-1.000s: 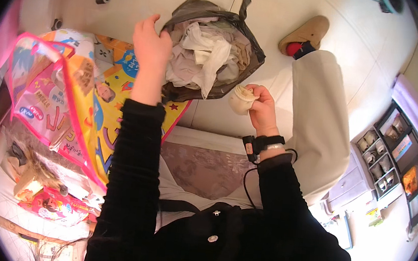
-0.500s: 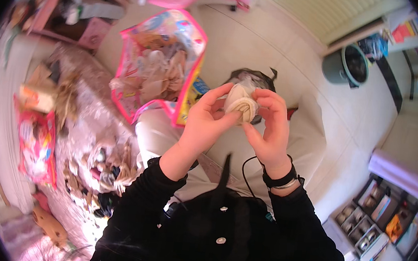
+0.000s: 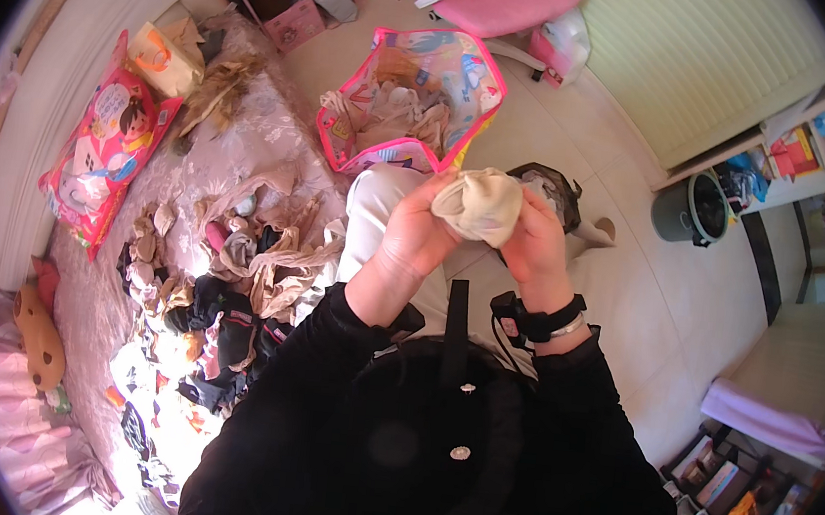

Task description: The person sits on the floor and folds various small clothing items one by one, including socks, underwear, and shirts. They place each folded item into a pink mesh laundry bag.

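Holding cream cloth bundle (image 3: pixel 478 205) | left hand (image 3: pixel 417 230): gripping it | right hand (image 3: pixel 537 245): likewise

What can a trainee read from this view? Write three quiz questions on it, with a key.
1. Multiple choice: what do the left hand and right hand hold?
A) a black leather shoe
B) a cream, rounded bundle of soft fabric
C) a clear glass bottle
2. True or false: the round, grey-green bin stands to the right of the colourful, pink-trimmed bag in the picture.
3. Fill in: the crumpled, beige-and-black fabric heap lies to the person's ____.

Key: 1. B; 2. True; 3. left
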Tool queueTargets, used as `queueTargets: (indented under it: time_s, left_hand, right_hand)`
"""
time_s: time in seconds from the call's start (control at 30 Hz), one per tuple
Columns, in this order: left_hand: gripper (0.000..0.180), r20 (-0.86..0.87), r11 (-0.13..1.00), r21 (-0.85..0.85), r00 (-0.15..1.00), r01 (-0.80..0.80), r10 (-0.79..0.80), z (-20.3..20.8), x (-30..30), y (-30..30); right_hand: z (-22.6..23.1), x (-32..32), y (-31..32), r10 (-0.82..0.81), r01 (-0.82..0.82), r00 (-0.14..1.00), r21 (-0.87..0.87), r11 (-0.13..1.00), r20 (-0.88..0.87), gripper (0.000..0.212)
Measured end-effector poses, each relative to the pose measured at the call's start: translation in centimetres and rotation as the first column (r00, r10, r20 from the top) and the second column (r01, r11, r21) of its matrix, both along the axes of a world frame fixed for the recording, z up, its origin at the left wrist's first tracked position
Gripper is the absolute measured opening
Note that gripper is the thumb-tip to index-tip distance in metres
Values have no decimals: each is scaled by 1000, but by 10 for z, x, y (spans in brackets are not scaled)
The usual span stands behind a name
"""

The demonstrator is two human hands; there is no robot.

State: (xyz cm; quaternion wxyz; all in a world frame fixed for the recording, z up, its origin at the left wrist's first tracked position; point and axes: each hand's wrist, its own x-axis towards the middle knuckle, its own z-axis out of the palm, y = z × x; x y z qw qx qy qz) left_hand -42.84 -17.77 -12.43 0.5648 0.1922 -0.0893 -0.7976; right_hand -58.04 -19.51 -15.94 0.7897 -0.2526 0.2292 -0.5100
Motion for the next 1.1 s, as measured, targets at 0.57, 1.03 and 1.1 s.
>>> queueTargets:
  time_s: [0.57, 1.03, 1.1]
  left_hand:
    - [52, 117, 927, -261, 945, -267, 305, -17, 33, -40]
    - [73, 358, 916, -387, 897, -109, 258, 7, 54, -49]
    - [77, 313, 885, -466, 936, 3, 162, 10, 38, -43]
  right_hand:
    - [37, -22, -1, 204, -183, 927, 94, 979, -314, 18]
    - [53, -54, -50, -228, 239, 969, 137, 961, -95, 28]
    - [60, -48, -49, -183, 183, 983, 157, 970, -17, 33]
